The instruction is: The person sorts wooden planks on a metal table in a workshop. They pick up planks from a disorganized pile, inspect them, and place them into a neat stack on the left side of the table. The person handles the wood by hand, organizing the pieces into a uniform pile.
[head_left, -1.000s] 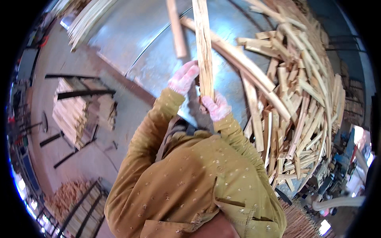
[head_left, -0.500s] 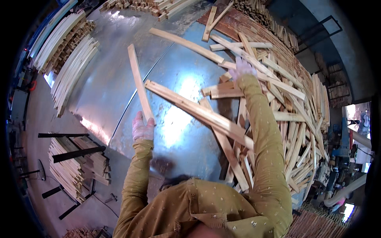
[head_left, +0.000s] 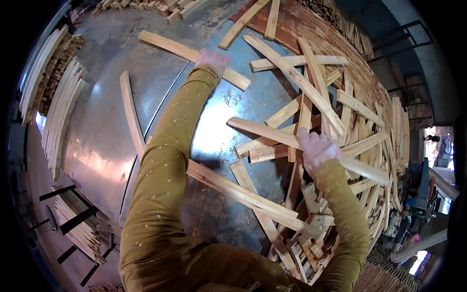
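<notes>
My left hand [head_left: 212, 61] is reached out far over the metal table, its fingers over a pale wooden strip [head_left: 168, 45] that lies across the table seam. Closer in on the right, my right hand [head_left: 318, 150] grips another wooden strip [head_left: 262, 130] near its middle; the strip's right end is blurred. Under and beside that hand lies a heap of crossed wooden strips [head_left: 362, 146]. A lone strip [head_left: 129, 107] rests left of my left forearm. Paired strips [head_left: 238, 190] lie between my arms, their far end hidden behind my left sleeve.
The metal table [head_left: 109, 124] carries a rusty brown board [head_left: 311, 27] at its far right. Neat stacks of long strips [head_left: 63, 114] stand at the left, above a black-armed rack [head_left: 78, 219] of more wood. Machinery [head_left: 413, 194] stands at the right.
My left hand has let go of the strip at the left and moved forward onto a farther one. My right hand has drawn back toward me and now holds a strip above the heap.
</notes>
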A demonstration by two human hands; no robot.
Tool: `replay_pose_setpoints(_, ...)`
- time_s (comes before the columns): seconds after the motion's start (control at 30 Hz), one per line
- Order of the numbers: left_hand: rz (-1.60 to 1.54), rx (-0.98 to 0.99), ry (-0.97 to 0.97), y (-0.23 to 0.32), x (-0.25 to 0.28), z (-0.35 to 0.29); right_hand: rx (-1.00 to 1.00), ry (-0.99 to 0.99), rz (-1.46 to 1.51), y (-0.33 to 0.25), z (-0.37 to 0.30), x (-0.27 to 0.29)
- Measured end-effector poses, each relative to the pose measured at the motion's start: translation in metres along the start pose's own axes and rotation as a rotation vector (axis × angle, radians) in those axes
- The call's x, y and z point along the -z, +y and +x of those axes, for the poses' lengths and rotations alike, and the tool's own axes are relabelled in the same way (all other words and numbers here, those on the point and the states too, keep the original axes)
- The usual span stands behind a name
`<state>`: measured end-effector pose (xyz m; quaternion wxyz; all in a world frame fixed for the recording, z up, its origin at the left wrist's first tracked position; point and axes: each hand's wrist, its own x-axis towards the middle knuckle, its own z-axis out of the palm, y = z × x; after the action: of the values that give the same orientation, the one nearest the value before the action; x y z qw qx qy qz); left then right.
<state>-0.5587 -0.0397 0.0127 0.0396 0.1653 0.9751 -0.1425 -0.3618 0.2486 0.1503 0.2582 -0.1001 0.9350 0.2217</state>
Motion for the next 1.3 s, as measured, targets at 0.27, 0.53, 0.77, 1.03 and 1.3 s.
replay_pose_setpoints(0.27,-0.270,0.001,0.366,-0.058,0.082,-0.061,-0.065,0.199,0.028,0.006,-0.052,-0.024)
replay_pose_setpoints(0.53,-2.017,-0.439,1.033,-0.160,0.246,-0.233,0.254,0.909,0.628,-0.046,-0.109,-0.006)
replay_pose_setpoints(0.77,-2.899,-0.432,0.628,-0.086,0.178,-0.272,0.675,-0.063,1.831,-0.144,-0.183,-0.045)
replay_pose_setpoints(1.03,-2.271,0.321,0.380,0.132,0.104,-0.419,0.406,0.532,1.351,-0.167,-0.237,-0.095)
replay_pose_setpoints(1.3,-2.256,0.690,0.292,0.087,0.025,-0.522,0.045,0.224,0.166,-0.072,-0.178,-0.149)
